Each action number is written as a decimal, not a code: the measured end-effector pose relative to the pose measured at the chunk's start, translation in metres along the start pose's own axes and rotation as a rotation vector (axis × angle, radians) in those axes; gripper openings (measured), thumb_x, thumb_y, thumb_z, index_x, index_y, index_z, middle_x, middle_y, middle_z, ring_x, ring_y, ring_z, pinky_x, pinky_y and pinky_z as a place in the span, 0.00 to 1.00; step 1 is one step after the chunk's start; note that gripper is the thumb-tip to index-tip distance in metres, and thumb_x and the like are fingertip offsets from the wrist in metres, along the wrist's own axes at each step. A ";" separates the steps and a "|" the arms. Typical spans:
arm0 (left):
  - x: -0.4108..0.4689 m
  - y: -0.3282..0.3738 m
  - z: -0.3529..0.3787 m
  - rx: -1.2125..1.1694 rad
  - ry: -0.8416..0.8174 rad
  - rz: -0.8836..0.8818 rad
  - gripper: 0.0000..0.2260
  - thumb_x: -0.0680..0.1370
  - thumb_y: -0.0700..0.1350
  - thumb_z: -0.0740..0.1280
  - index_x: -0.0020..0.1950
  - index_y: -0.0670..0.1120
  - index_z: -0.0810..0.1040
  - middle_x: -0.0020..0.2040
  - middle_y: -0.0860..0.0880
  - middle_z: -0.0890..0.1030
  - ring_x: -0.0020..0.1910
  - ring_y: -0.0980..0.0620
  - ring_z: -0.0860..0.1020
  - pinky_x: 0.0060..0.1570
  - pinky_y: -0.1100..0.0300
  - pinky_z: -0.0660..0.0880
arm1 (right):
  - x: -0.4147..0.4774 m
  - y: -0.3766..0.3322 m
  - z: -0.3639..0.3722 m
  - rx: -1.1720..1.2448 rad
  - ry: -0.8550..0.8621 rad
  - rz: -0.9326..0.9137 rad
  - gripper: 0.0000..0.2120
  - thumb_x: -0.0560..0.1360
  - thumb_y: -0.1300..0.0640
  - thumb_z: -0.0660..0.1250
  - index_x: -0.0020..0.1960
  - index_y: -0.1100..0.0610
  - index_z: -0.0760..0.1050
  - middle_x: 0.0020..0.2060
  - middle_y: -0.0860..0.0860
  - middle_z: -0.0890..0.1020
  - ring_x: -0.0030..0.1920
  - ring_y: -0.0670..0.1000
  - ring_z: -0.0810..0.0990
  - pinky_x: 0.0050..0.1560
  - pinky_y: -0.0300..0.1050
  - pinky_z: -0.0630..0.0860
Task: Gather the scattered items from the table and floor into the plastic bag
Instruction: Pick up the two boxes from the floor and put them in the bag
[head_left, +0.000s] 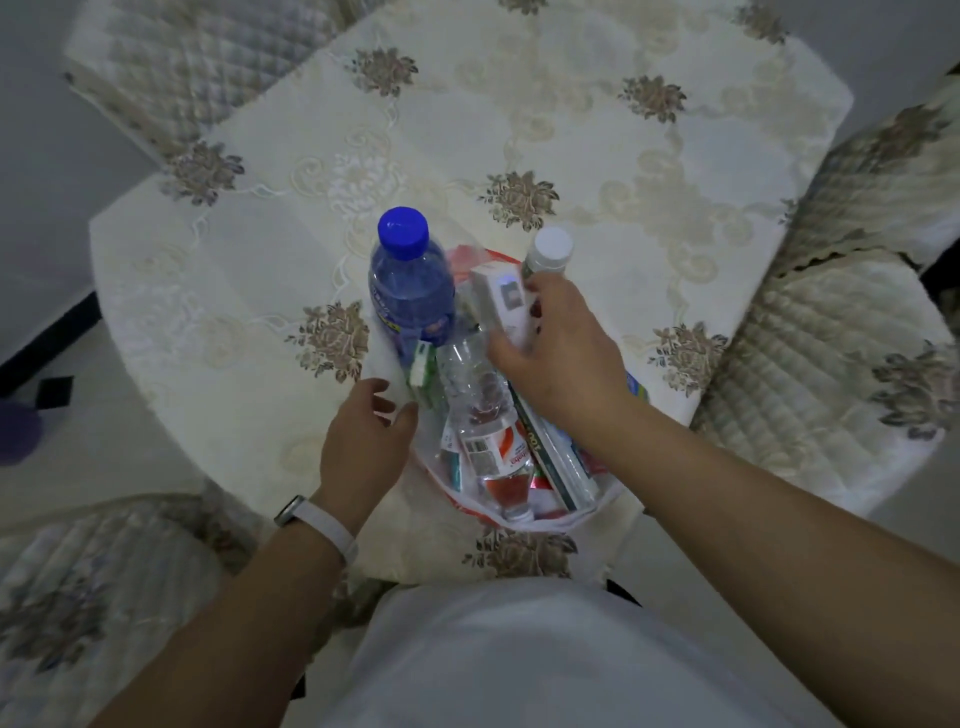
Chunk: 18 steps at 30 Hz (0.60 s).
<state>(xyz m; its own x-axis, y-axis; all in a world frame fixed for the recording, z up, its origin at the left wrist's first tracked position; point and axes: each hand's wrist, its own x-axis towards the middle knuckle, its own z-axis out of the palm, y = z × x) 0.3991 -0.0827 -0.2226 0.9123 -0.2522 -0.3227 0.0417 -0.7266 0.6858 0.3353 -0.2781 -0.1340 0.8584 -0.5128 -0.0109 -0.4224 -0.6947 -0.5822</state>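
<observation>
A white and red plastic bag (470, 506) lies open on the table near its front edge. Inside it are a blue-capped water bottle (410, 280) standing upright, a clear bottle with a red label (485, 421) lying down, a green and white packet (422, 370) and a long dark box (550, 457). My right hand (558, 358) grips a white box (501, 301) over the bag's far side. A white-capped bottle (549, 252) stands just behind that hand. My left hand (366, 441) pinches the bag's left edge.
The table wears a cream embroidered cloth (571, 130) with flower motifs. Padded chairs stand at the back left (171, 62), at the right (841, 332) and at the front left (98, 582). A purple thing (18, 431) lies on the floor at the far left.
</observation>
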 end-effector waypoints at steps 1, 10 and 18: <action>0.001 0.000 0.001 0.019 -0.024 -0.022 0.17 0.78 0.53 0.69 0.62 0.48 0.73 0.48 0.51 0.79 0.44 0.50 0.78 0.42 0.55 0.75 | -0.002 0.000 0.004 -0.076 0.002 -0.048 0.22 0.74 0.42 0.66 0.63 0.52 0.68 0.53 0.50 0.75 0.50 0.53 0.76 0.44 0.51 0.75; -0.001 0.000 -0.003 0.017 0.018 0.050 0.15 0.79 0.44 0.66 0.35 0.47 0.65 0.31 0.49 0.70 0.31 0.51 0.69 0.30 0.57 0.61 | -0.036 0.028 0.014 -0.109 0.116 -0.146 0.19 0.72 0.48 0.71 0.56 0.59 0.75 0.50 0.55 0.78 0.49 0.55 0.76 0.47 0.49 0.73; -0.023 -0.003 -0.012 -0.199 0.033 0.147 0.07 0.80 0.42 0.66 0.44 0.39 0.76 0.39 0.38 0.80 0.40 0.39 0.78 0.40 0.48 0.74 | -0.082 0.096 -0.001 -0.019 0.224 0.259 0.16 0.75 0.53 0.67 0.60 0.60 0.74 0.53 0.52 0.74 0.54 0.50 0.72 0.52 0.40 0.65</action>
<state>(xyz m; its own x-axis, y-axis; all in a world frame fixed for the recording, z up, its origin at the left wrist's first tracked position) 0.3830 -0.0665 -0.2093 0.9271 -0.3225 -0.1911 -0.0157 -0.5427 0.8398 0.2238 -0.3035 -0.1881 0.6379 -0.7697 0.0236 -0.6249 -0.5353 -0.5683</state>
